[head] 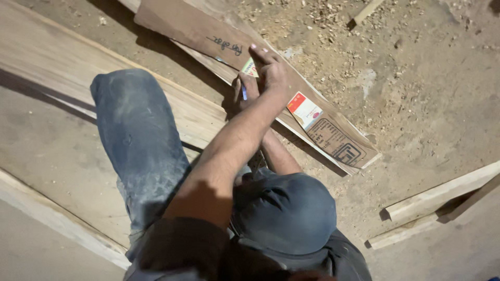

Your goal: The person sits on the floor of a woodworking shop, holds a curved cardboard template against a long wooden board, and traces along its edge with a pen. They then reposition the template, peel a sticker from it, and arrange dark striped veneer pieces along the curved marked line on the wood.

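Marking a brown board (333, 136) on the sawdust floor (416, 93).
Left hand (271, 70), fingers spread, presses the board; right hand (245, 88) pinches a pen (244, 93). If the board slips, the line could stray.

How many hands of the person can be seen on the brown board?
2. The left hand presses flat on the brown board. The right hand, partly hidden beneath it, holds a blue pen.

Sawdust and wood chips (333, 21) lie scattered over the dusty floor (432, 104) near its far edge. A broad pale plank (62, 57) runs along the left side. Two light wooden battens (442, 195) rest at the right edge, and a small offcut (367, 11) sits up top.
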